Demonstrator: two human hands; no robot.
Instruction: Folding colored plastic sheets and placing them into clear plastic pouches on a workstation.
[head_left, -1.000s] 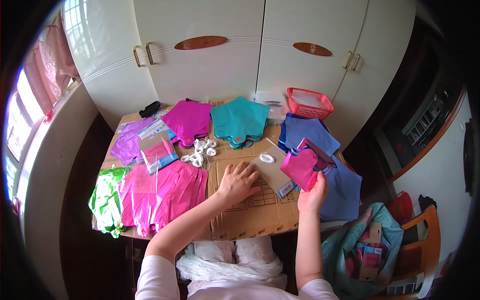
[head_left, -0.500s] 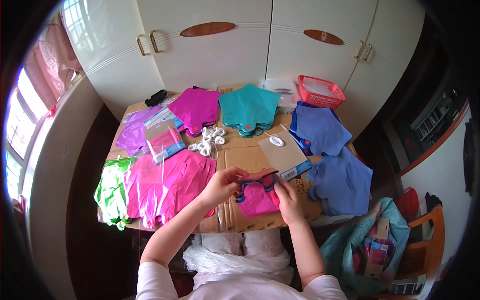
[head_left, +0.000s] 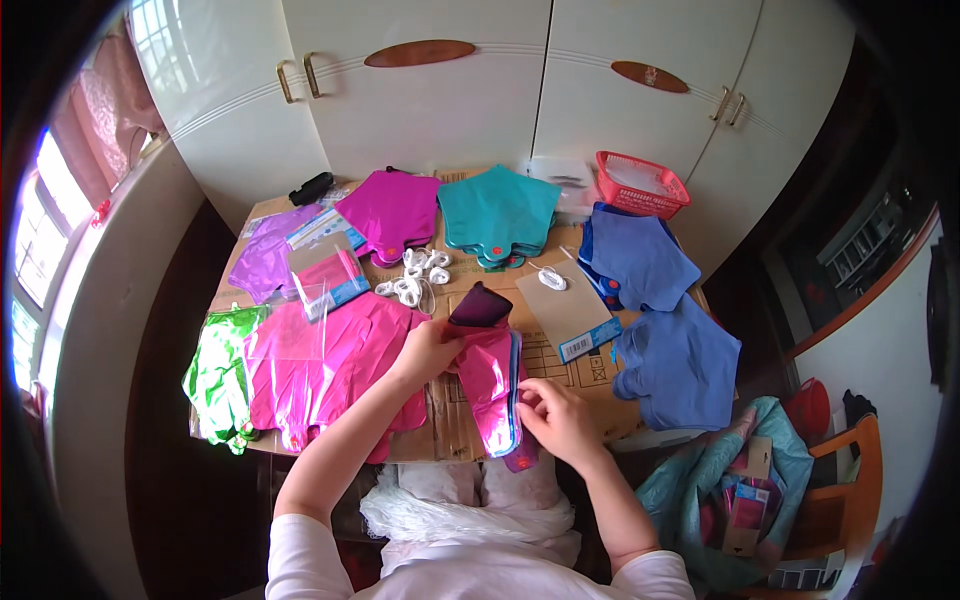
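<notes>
A folded stack of flat foil balloons (head_left: pixel 486 385), pink on top with blue and purple edges, lies in front of me at the table's near edge. My left hand (head_left: pixel 432 350) is closed on its upper left side, below a dark purple flap (head_left: pixel 480 306) that sticks up. At the stack's right edge, my right hand (head_left: pixel 560 418) has its fingers curled, with thumb and forefinger pinching the layered edge. Beside the left forearm spreads a pile of pink foil balloons (head_left: pixel 330 370). Right of the stack rests a cardboard package card (head_left: pixel 560 310) with a white string coil (head_left: pixel 551 279) on it.
Teal (head_left: pixel 500 215), magenta (head_left: pixel 390 215) and blue foil balloons (head_left: pixel 680 365) lie around the cardboard-covered table. Green foil (head_left: pixel 225 375) sits at the left end. White string coils (head_left: pixel 410 285) lie mid-table. A red basket (head_left: pixel 643 185) stands at the back; a teal bag (head_left: pixel 670 500) is at right.
The foil stack has been turned and opened out lengthwise toward me, its dark flap now pointing away. My left hand has shifted slightly left; the right hand has moved down along the stack's edge.
</notes>
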